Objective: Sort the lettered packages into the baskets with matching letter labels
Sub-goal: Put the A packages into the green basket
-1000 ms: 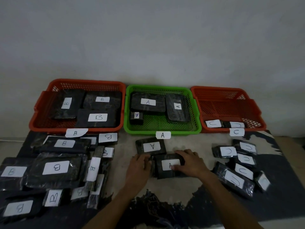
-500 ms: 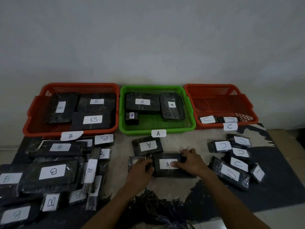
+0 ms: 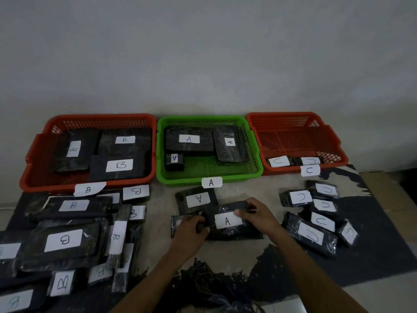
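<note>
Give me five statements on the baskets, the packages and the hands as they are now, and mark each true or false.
1. The green basket holds three A packages. True.
2. The right hand grips a package labelled C. False: it grips the A package on the table.
3. The left orange basket carries a B tag. True.
4. The right orange basket is packed full. False: only two C packages lie at its front edge.
5. The left hand rests in the green basket. False: it is on the table beside the A package.
</note>
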Demonstrator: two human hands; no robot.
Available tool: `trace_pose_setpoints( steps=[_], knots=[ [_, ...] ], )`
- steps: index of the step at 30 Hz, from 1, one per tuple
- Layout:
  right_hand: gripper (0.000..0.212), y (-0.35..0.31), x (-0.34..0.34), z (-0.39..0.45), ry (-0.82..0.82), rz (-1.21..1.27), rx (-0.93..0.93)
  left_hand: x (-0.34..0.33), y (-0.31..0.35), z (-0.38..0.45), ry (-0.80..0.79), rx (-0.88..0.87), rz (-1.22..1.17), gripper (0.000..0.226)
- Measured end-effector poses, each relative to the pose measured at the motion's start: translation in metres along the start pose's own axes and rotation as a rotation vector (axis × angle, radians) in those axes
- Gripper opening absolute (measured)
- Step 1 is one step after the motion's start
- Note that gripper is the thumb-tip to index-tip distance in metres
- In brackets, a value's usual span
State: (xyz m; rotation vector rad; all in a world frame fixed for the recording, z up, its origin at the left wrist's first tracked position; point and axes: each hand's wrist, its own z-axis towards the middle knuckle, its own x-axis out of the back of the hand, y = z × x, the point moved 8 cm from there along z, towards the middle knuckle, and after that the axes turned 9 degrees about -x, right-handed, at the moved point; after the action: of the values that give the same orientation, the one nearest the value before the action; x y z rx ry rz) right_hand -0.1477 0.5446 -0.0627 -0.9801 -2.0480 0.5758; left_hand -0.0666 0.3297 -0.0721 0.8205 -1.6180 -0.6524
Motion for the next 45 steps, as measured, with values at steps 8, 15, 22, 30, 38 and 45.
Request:
trace_pose_setpoints(
  steps=[8, 15, 22, 30, 38, 45],
  knots=[
    [0.017, -0.008, 0.002, -0.005, 0.034, 0.233, -0.09, -0.003, 0.006, 0.005, 0.034, 0.099, -0.058, 0.042],
    [0.02, -0.026, -0.007, -0.009, -0.048, 0.204, -0.003, 0.003, -0.013, 0.001, 0.119, 0.283, -0.47, 0.019],
    [0.022, -0.018, -0.013, 0.006, 0.027, -0.251, 0.059, 0.046, -0.035, -0.015, 0.54, 0.291, -0.512, 0.013],
    [0.093, 0.007, -0.026, 0.005, -0.118, -0.806, 0.065, 0.057, -0.06, -0.024, 0.652, 0.348, -0.575, 0.028],
    [0.043, 0.001, -0.017, -0.001, -0.04, -0.72, 0.046, 0.07, -0.068, -0.03, 0.753, 0.329, -0.485, 0.03],
    [0.036, -0.018, 0.031, -0.009, 0.079, -0.354, 0.143, 0.063, -0.075, -0.027, 0.59, 0.329, -0.416, 0.014]
  ],
)
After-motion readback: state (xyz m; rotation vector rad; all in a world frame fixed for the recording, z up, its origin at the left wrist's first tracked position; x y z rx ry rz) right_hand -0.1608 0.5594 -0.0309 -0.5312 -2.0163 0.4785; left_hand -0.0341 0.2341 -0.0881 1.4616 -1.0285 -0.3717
